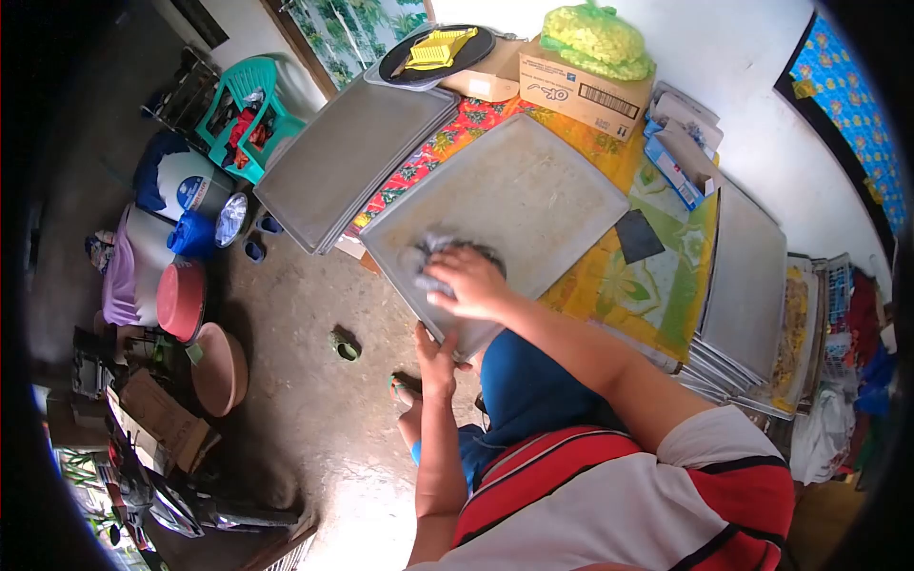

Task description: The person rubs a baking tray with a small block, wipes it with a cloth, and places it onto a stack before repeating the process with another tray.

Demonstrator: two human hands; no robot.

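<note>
A large, shallow metal baking tray (pixel 533 190) lies at an angle over the table's front edge, its inner surface stained brownish. My right hand (pixel 466 281) is closed on a crumpled grey cloth (pixel 430 271), pressed against the tray's near left part. Below it, my left hand (pixel 438 362) grips the tray's near rim, with some fingers hidden under the metal. To the left rests a stack of similar trays (pixel 357 157). A dark square pad (pixel 639 236) sits on the patterned tablecloth (pixel 657 285) right of the tray.
Cardboard boxes (pixel 581 90) bear a green net bag (pixel 595 43) at the back. More trays (pixel 747 276) lean or lie at the right. A green chair (pixel 252 114), basins (pixel 219 366) and a loose sandal (pixel 345 344) stand on the left floor.
</note>
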